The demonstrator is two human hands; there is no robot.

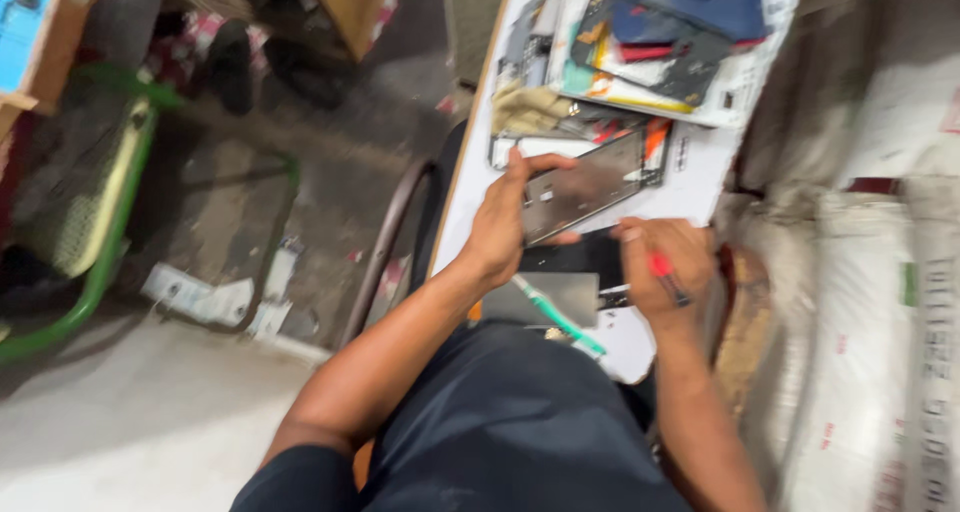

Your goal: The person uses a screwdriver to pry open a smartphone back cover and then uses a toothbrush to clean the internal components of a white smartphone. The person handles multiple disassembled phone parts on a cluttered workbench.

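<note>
My left hand [500, 227] grips a flat, dark phone frame or screen panel [585, 187] by its left edge, holding it tilted above the white table [700, 167]. My right hand [668, 267] is closed around a small red-handled tool [662, 272], just below and to the right of the panel. A grey flat plate [560, 294] and a green-handled tool [560, 317] lie under my hands near the table's front edge. The picture is blurred by motion.
Several phone parts, cases and printed sheets [660, 42] are piled at the table's far end. White woven sacks [880, 272] stand at the right. A green metal chair frame [100, 242] and scraps litter the floor at the left.
</note>
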